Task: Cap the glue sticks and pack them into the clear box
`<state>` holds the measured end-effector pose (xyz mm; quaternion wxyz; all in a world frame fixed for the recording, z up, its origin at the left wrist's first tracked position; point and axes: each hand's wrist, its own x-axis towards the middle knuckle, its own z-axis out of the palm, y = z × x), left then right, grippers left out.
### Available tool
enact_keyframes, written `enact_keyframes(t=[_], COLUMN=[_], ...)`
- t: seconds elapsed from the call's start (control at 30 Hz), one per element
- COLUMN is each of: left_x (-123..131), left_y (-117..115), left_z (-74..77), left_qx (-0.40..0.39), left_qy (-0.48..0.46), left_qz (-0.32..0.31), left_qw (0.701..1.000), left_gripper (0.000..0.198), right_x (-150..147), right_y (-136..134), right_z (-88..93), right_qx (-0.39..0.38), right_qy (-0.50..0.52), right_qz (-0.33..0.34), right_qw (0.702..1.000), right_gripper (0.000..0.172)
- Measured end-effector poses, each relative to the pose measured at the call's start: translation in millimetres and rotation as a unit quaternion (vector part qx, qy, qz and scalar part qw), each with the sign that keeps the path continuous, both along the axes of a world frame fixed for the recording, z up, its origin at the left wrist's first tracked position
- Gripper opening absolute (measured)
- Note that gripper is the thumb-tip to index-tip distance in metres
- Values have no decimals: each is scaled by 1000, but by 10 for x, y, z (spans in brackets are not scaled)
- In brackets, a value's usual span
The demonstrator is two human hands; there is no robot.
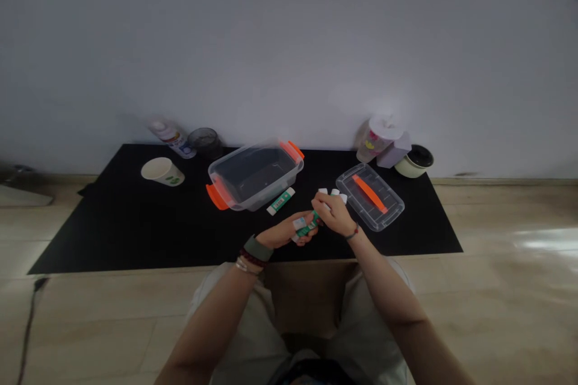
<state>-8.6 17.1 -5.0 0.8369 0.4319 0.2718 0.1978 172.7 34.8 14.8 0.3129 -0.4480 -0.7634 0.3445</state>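
Observation:
In front of me, my left hand (295, 230) is closed around a green and white glue stick (305, 230). My right hand (333, 214) meets it at the stick's upper end, fingers curled around that end. White caps (335, 192) show just past the right knuckles; whether that hand grips them or they lie under it, I cannot tell. Another green and white glue stick (280, 201) lies on the black table, beside a clear plastic box (255, 204) with orange clips. The box stands without its lid. Right of my hands lies the clear lid (391, 216) with its orange handle (370, 194).
On the black tabletop (135, 234), a paper cup (162, 171), a spray can (172, 138) and a dark glass (206, 143) stand at left. A lidded tumbler (378, 137), a pale purple box (394, 150) and a cream pot with black lid (413, 162) stand back right.

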Motion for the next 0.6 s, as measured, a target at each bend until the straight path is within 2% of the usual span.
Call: enact_keyframes(t=[0.07, 0.13, 0.2, 0.27, 0.3, 0.33, 0.4, 0.47, 0.53, 0.6], left_x=[35, 72, 98, 111, 115, 118, 124, 135, 150, 160], left_y=[-26, -40, -37, -26, -20, -16, -17, -30, -53, -77], left_z=[-40, -100, -150, -170, -168, -159, -127, -92, -73, -81], left_qx=[59, 148, 249, 309, 309, 285, 187, 81, 34, 63], left_qy=[41, 112, 202, 269, 276, 260, 176, 79, 32, 48], left_qz=[47, 87, 124, 155, 158, 152, 121, 86, 76, 94], left_qw=[996, 979, 939, 899, 897, 910, 959, 990, 996, 992], left_gripper=[52, 49, 43, 36, 35, 37, 43, 50, 53, 52], right_x=[-20, -64, -111, -134, -131, -119, -73, -22, 6, -2], right_y=[10, 31, 51, 62, 63, 62, 51, 38, 27, 25], right_z=[-13, -64, -126, -170, -179, -177, -147, -98, -59, -49], right_qx=[8, 7, -14, -37, -42, -42, -27, -4, 20, 37], right_qy=[-33, -79, -121, -143, -143, -134, -89, -35, -14, -44], right_qz=[-25, -75, -134, -170, -172, -161, -113, -65, -48, -60], right_qw=[999, 994, 984, 974, 974, 977, 989, 997, 999, 997], right_gripper=[34, 33, 33, 34, 35, 37, 37, 36, 35, 37])
